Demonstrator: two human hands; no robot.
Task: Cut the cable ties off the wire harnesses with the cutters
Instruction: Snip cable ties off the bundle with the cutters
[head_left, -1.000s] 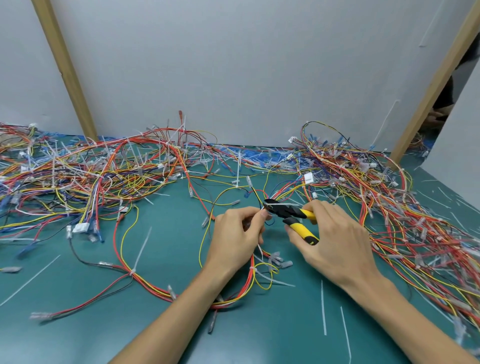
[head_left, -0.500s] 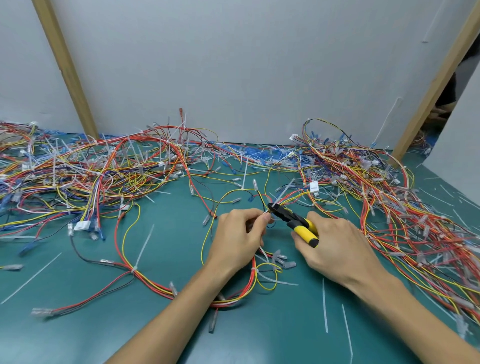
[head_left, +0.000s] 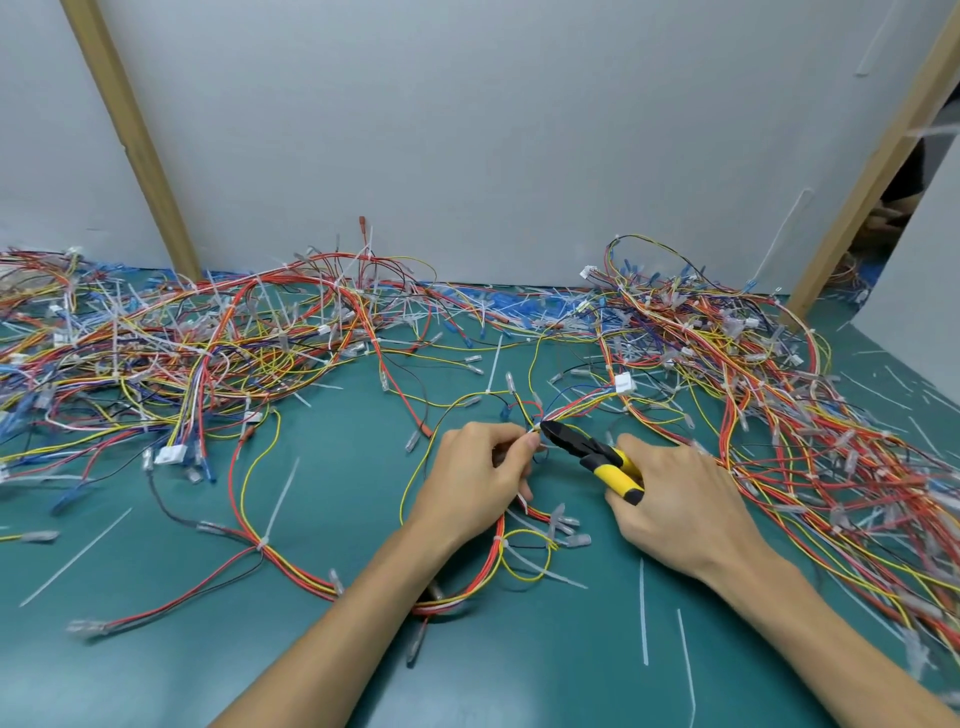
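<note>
At the frame's centre, the left hand (head_left: 475, 480) pinched a wire harness (head_left: 577, 408) between curled fingers and thumb. The right hand (head_left: 680, 506) was wrapped around the yellow handles of the cutters (head_left: 592, 451), whose black tip met a white cable tie (head_left: 533, 430) beside the left fingertips, over the green table (head_left: 519, 667).

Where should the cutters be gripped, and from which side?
Grip the cutters by the yellow handles, coming from the right: the black head points up-left into the wires the left hand pinches, leaving the handle end free. The right hand grips there.
</note>
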